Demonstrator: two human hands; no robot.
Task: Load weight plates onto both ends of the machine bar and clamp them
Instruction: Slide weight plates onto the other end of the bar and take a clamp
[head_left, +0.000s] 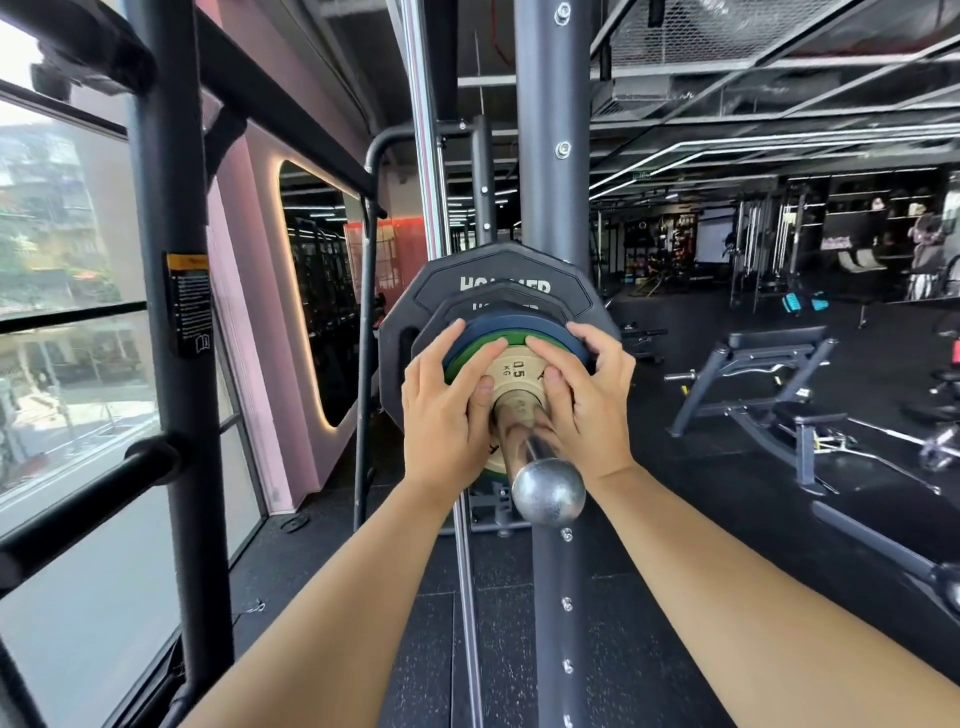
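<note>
The chrome bar end (545, 483) points straight at me. Stacked on it from the back are a large black plate (498, 275), a smaller black plate (457, 312), a blue plate (514, 325), a green plate (511, 342) and a small cream 0.5 kg plate (514, 375) in front. My left hand (447, 410) and my right hand (584, 402) press on either side of the stack, thumbs on the cream plate, fingers spread over the green and blue rims. No clamp is visible on the bar.
The dark upright post (550, 156) of the machine stands just behind the bar, with a chrome guide rod (426, 156) to its left. A black rack frame (171, 312) and windows fill the left. An adjustable bench (769, 374) stands at the right on the rubber floor.
</note>
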